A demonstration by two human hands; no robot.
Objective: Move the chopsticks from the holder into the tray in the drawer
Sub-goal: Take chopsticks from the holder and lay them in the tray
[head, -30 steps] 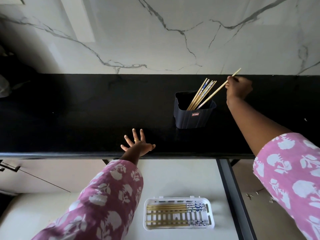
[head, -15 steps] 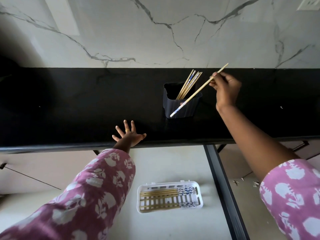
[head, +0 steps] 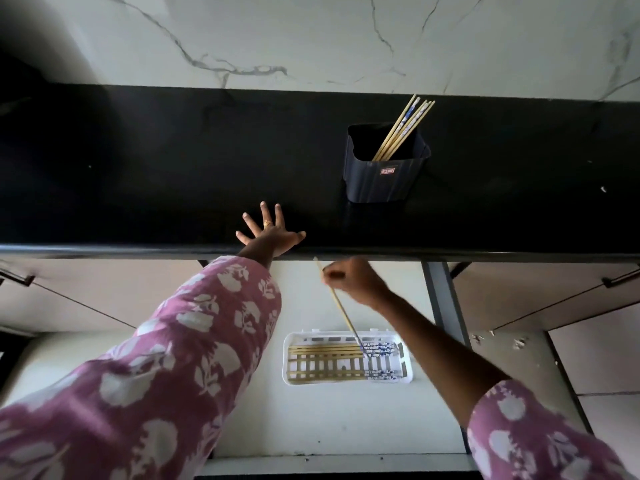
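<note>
Since the earlier frame, my right hand has travelled from beside the dark ribbed plastic holder down over the open pale drawer. Its fingers are curled and pinch one bamboo chopstick with a blue-and-white patterned end near the plain end. The stick is tilted, patterned end lowest, over the right part of the white slotted plastic tray; I cannot tell whether it touches. The tray lies on the drawer floor and contains several flat-lying chopsticks, patterned ends to the right. The holder stands upright on the black countertop, and the remaining chopsticks lean toward its far right corner. My left hand lies flat at the counter's front edge, fingers straight and spread, holding nothing.
</note>
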